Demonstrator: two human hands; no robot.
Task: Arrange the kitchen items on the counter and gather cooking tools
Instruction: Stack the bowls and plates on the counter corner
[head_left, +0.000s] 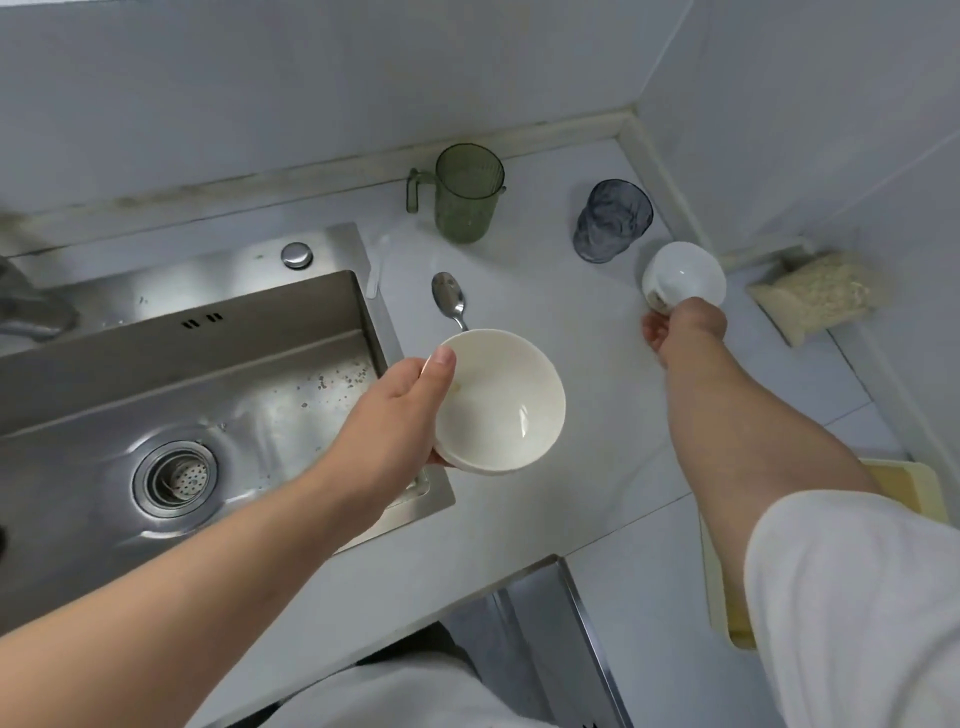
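Here both hands are occupied. The left hand (395, 415) grips the big bowl (501, 402) at its left rim, thumb hooked over the edge and fingers under the base. The bowl is white, tilted with its mouth toward the camera, and sits over the worktop (550, 291) just right of the sink (156, 358). Whether it touches the worktop I cannot tell.

The right hand (680, 330) reaches further out and holds the small bowl (685, 278) from below, fingers curled round its underside. This bowl is also white and tipped so its inside faces the camera.

A spoon (449, 299) lies on the worktop just beyond the left hand, its scoop end away and the tip of its handle hidden behind the big bowl's rim. Beyond that, near the wall, a green jug (467, 195) stands upright with its handle to the left. A grey glass (613, 221) stands just beyond and left of the right hand, close to the small bowl.

To the right of the right hand, a bag of grain (815, 296) lies against the wall. The left forearm crosses above the sink, with the strainer (176, 478) to its left. A yellow board (906, 486) lies under the right arm, partly covered by the white sleeve (852, 597).
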